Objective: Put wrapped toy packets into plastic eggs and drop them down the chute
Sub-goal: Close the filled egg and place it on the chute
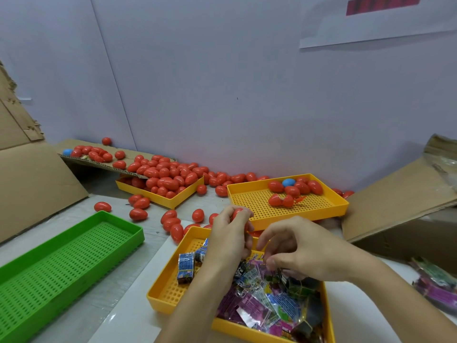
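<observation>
The left hand (230,233) grips a red egg (238,214), curled round it. The right hand (296,251) hovers beside it, fingers loosely curled; whether it pinches anything I cannot tell. Packets (259,295) lie directly beneath the right hand, the nearer one.

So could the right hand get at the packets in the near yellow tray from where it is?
Probably yes. The right hand hovers directly over the packets in the near yellow tray, fingers curled downward, with nothing between them.

Single head view, wide-angle, looking forward and down, close over table (118,288), wall behind.
</observation>
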### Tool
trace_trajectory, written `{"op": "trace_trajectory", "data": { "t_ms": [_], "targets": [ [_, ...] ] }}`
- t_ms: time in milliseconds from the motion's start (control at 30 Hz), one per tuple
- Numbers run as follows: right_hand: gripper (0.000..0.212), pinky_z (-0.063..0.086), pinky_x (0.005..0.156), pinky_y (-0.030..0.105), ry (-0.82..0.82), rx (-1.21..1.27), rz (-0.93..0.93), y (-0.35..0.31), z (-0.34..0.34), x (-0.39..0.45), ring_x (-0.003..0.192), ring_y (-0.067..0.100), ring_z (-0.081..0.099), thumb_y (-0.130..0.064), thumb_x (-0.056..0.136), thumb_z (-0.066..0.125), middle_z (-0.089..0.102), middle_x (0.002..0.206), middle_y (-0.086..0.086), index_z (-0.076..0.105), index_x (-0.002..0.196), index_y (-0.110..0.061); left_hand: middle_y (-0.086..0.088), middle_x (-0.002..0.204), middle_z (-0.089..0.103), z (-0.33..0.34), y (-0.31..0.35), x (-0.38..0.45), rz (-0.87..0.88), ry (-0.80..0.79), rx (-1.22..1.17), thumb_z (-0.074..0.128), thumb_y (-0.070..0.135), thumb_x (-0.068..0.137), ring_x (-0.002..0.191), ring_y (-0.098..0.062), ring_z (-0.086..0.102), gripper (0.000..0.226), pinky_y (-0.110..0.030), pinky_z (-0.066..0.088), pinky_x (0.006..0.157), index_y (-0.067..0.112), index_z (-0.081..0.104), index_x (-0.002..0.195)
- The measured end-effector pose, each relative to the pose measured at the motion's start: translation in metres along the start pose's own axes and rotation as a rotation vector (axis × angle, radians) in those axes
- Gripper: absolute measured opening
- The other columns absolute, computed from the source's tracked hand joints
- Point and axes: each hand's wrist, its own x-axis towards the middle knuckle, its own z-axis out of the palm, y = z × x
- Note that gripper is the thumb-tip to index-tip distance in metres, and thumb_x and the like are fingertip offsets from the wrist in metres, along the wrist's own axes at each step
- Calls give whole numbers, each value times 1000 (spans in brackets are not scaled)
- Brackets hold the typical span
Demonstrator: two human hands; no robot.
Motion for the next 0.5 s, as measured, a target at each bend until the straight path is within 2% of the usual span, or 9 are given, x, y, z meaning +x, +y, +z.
{"op": "trace_trajectory", "data": {
  "t_ms": [100,267,367,433,500],
  "targets": [
    [7,53,63,15,-22,-201,-10,-11,4,-1,75,2,69,-27,87,76,75,83,-9,76,93,-24,4,61,55,-1,1,0,5,16,13,52,16,99,47,-12,45,15,-23,30,39,4,62,100],
    [39,57,71,32,-135,-534,90,-37,32,-9,80,9,63,-56,70,80,68,85,-10,75,88,-23,4,61,54,0,2,1,3,37,10,52,15,99,45,-11,44,16,-23,28,39,3,62,100],
    [30,55,75,41,-141,-682,82,-40,43,-9,87,22,58,-43,80,78,58,94,0,69,95,-19,4,60,54,0,3,1,0,39,19,51,15,99,44,-10,44,16,-21,28,38,3,62,100],
    [26,53,71,40,-152,-653,97,-37,41,-7,86,23,58,-38,84,75,56,92,1,65,92,-16,4,60,55,0,4,0,1,39,28,51,16,100,45,-10,45,17,-21,29,37,3,62,100],
    [25,53,68,38,-112,-527,94,-33,34,-6,81,20,61,-41,81,77,61,87,-1,67,85,-19,4,60,54,0,4,0,4,39,28,52,16,99,45,-11,44,16,-21,29,38,3,62,99]
  ]
}}
